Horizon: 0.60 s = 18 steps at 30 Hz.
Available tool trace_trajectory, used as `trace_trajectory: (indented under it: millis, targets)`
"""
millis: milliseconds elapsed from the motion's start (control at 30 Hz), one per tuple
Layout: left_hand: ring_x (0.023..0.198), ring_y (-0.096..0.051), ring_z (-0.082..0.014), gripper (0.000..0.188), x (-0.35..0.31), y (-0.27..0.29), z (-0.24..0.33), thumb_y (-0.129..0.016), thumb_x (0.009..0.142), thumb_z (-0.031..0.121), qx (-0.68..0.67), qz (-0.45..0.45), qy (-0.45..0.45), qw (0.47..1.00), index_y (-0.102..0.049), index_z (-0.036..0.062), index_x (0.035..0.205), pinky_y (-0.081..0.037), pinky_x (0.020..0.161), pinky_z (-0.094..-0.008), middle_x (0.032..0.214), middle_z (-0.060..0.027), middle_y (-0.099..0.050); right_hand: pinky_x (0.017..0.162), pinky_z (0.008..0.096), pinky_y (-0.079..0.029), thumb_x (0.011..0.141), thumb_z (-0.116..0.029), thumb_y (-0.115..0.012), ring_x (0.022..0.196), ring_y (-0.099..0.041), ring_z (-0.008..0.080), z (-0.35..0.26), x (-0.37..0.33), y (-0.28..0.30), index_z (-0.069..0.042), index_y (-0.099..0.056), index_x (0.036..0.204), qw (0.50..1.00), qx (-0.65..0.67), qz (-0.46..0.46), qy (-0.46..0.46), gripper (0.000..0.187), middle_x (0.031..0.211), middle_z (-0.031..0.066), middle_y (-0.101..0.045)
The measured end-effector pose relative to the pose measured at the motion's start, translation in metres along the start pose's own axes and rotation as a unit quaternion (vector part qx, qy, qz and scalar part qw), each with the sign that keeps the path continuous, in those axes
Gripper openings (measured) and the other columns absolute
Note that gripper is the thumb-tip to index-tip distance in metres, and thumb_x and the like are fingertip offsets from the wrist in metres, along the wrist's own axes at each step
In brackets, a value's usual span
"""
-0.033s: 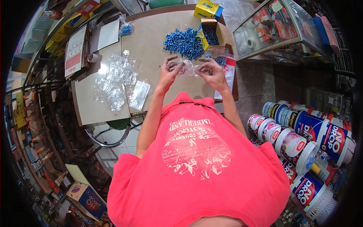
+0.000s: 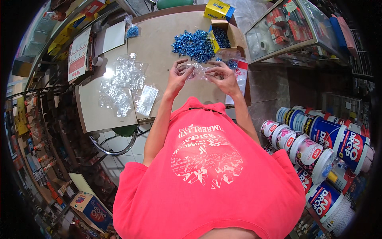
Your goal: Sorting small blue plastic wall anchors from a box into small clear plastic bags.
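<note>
Between my hands, above the near part of the table, is a small clear plastic bag (image 2: 197, 71). My left hand (image 2: 178, 77) pinches its left side with thumb and fingers, and my right hand (image 2: 223, 75) grips its right side. Just beyond the hands lies a loose pile of small blue metal pieces (image 2: 193, 44), like screws, too small to tell exactly. An open cardboard box (image 2: 234, 35), tipped toward the pile, holds more of them. Close to my right hand is a clear bag with blue pieces (image 2: 232, 63).
Loose clear bags (image 2: 119, 85) and a flat bag stack (image 2: 147, 100) cover the table's left part. A filled bag (image 2: 132, 31) sits farther back, beside a white sheet (image 2: 112, 36). A yellow box (image 2: 219, 9) stands at the back. Right are a glass case (image 2: 280, 30) and paint buckets (image 2: 310, 153).
</note>
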<state>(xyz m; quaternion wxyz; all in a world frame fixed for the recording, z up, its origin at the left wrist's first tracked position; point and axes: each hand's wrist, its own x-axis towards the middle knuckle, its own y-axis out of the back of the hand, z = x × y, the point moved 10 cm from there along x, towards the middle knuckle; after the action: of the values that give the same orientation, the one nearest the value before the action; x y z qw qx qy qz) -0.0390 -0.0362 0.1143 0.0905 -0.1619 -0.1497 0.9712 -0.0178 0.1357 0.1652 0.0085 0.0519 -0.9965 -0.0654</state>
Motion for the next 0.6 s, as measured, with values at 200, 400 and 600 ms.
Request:
trace_trajectory:
  millis: [200, 400, 600]
  targets:
    - [0.089, -0.063, -0.017, 0.053, -0.004, -0.012, 0.002, -0.068, 0.084, 0.014, 0.004, -0.034, 0.019, 0.999, -0.04, 0.0012, 0.127, -0.054, 0.077, -0.0283, 0.103, -0.0124, -0.061, 0.068, 0.0216, -0.047, 0.08, -0.01, -0.071, 0.084, -0.058, 0.0089, 0.03, 0.0, -0.012, -0.003, -0.069, 0.103, 0.995, 0.005, -0.08, -0.063, 0.024, 0.104, 0.0043, -0.061]
    - [0.091, -0.063, -0.0188, 0.053, -0.005, -0.013, 0.001, -0.069, 0.082, 0.012, 0.011, -0.071, 0.018, 0.997, -0.041, 0.0008, 0.126, -0.054, 0.08, -0.0298, 0.108, -0.0145, -0.061, 0.071, 0.0256, -0.049, 0.074, -0.023, -0.078, 0.086, -0.06, 0.0119, 0.034, -0.005, -0.017, -0.003, -0.068, 0.102, 0.985, -0.043, -0.112, -0.126, 0.035, 0.104, 0.0067, -0.064]
    - [0.094, -0.063, -0.0192, 0.052, -0.004, -0.009, -0.002, -0.068, 0.083, 0.011, 0.009, -0.075, 0.019, 0.997, -0.041, 0.0006, 0.126, -0.054, 0.082, -0.03, 0.109, -0.0158, -0.061, 0.071, 0.0265, -0.049, 0.073, -0.026, -0.079, 0.08, -0.06, 0.0112, 0.019, -0.005, -0.017, 0.0, -0.068, 0.1, 0.987, -0.071, -0.1, -0.1, 0.039, 0.1, 0.005, -0.064]
